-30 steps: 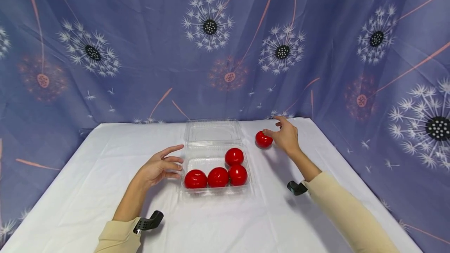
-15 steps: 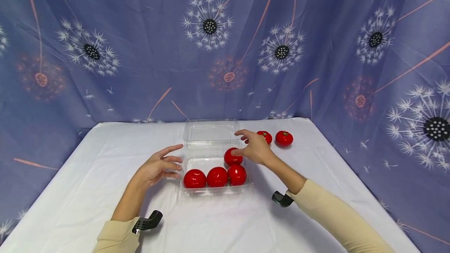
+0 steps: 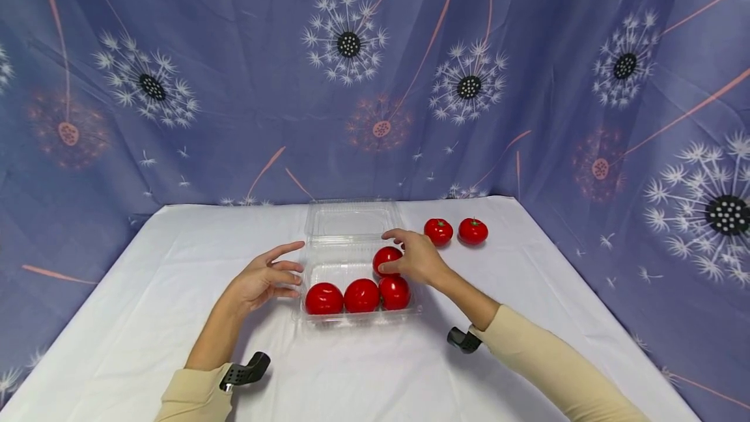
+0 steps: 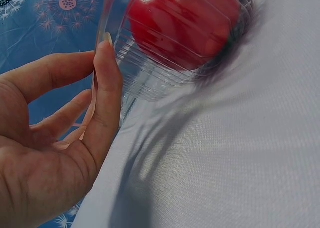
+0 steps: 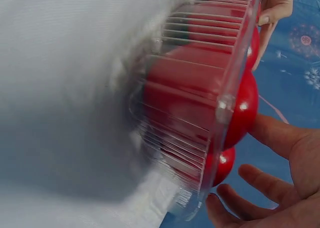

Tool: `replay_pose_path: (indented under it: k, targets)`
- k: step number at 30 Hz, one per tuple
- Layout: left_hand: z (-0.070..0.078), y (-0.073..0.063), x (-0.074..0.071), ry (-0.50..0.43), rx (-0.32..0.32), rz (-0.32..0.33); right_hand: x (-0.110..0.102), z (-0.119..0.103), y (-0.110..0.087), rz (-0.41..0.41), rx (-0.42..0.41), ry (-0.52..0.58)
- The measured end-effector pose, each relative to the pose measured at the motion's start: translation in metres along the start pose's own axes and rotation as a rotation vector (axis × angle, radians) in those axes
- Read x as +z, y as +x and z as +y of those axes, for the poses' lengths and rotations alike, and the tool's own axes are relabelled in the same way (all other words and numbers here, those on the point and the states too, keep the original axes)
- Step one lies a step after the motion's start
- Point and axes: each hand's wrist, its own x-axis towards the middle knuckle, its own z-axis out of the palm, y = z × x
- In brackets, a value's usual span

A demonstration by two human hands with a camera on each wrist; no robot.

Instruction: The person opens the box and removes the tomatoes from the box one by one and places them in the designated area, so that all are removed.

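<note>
A clear plastic clamshell container [image 3: 346,273] stands on the table with its lid folded back. Inside it are several red tomatoes: a front left one [image 3: 325,299], a front middle one [image 3: 362,295], a front right one [image 3: 394,293] and a back right one [image 3: 386,260]. My right hand [image 3: 417,259] reaches over the container's right side, its thumb overlapping the back right tomato and its fingers spread past its far side. My left hand [image 3: 265,281] is at the left wall, fingers relaxed and spread; in the left wrist view the fingertips [image 4: 104,53] meet the rim.
Two more tomatoes, one nearer [image 3: 438,232] and one further right [image 3: 472,231], sit at the back right of the white tablecloth [image 3: 363,370]. The open lid [image 3: 353,219] lies behind the container. A blue dandelion-print curtain [image 3: 246,83] hangs behind and at the sides.
My right hand has moved left from the tomatoes at the back right to the back right tomato in the container, then lowered around it. My left hand has stayed in place.
</note>
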Motion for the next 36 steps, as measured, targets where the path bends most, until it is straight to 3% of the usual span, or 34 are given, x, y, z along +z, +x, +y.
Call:
replay_pose_path:
  k: [12, 27, 36]
  targets:
    - [0.0, 0.0, 0.002, 0.002, 0.001, -0.003, 0.008, 0.008, 0.005, -0.05, -0.009, -0.008]
    - [0.001, -0.003, 0.003, 0.011, -0.004, 0.013, 0.018, 0.008, 0.011, -0.068, 0.028, -0.068]
    - [0.003, -0.005, 0.004, 0.012, 0.001, 0.005, 0.019, 0.006, 0.014, -0.064, 0.076, -0.037]
